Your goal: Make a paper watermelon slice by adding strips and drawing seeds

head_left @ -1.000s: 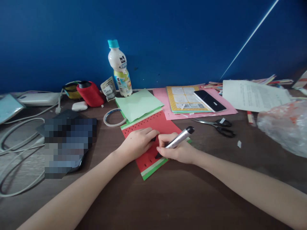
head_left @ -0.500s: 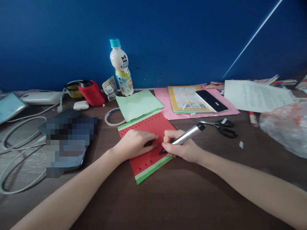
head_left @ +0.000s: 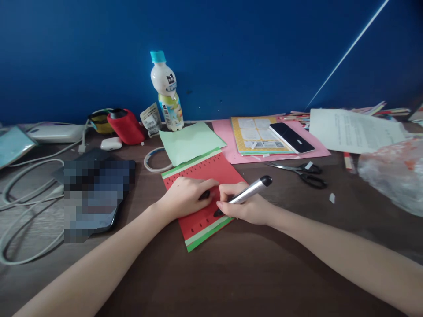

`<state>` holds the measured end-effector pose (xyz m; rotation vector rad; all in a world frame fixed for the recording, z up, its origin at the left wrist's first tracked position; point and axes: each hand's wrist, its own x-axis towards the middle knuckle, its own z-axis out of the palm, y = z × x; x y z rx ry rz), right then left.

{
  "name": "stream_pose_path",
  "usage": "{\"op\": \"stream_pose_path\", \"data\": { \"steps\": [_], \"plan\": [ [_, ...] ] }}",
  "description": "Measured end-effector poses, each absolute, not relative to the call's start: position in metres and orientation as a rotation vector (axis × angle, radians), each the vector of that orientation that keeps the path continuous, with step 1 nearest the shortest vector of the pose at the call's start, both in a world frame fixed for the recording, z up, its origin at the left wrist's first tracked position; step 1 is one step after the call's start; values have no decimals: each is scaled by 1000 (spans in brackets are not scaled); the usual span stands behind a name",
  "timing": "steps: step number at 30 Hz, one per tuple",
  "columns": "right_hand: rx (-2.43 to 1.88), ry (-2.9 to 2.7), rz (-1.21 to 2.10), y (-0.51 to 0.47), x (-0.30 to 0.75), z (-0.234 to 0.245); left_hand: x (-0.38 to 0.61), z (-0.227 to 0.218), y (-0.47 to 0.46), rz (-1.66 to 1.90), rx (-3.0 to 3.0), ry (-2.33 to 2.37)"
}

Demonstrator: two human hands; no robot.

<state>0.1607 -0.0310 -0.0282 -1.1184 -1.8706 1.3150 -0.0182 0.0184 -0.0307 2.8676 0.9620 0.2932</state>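
A sheet of red paper [head_left: 228, 174] lies at a slant on the desk, with green and pale green strips along its near and far edges. Small black marks run in rows beside both strips. My right hand [head_left: 246, 204] is closed around a silver marker [head_left: 249, 190], its black tip down at the paper close to the near strip. Resting on the red paper, my left hand [head_left: 185, 196] has its thumb and fingers curled about a small black marker cap [head_left: 205, 194], partly hidden. A pale green sheet [head_left: 193, 141] lies just beyond the red paper.
Behind stand a bottle [head_left: 168, 94] and a red pouch [head_left: 127, 127]. A tape roll [head_left: 147, 165] touches the paper's left side. Scissors [head_left: 307, 174], a phone [head_left: 292, 137] on a yellow booklet [head_left: 246, 132], and a plastic bag [head_left: 393, 176] are right; cables [head_left: 29, 165] lie left.
My right hand has moved the marker slightly left along the near strip, and the marker tip is nearer the row of marks. My left hand stays in place on the paper.
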Motion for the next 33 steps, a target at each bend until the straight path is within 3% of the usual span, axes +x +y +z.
{"op": "stream_pose_path", "data": {
  "steps": [33],
  "plan": [
    [-1090, -1877, 1278, -31, 159, -27, -17, -31, 20, 295, 2867, 914]
  ]
}}
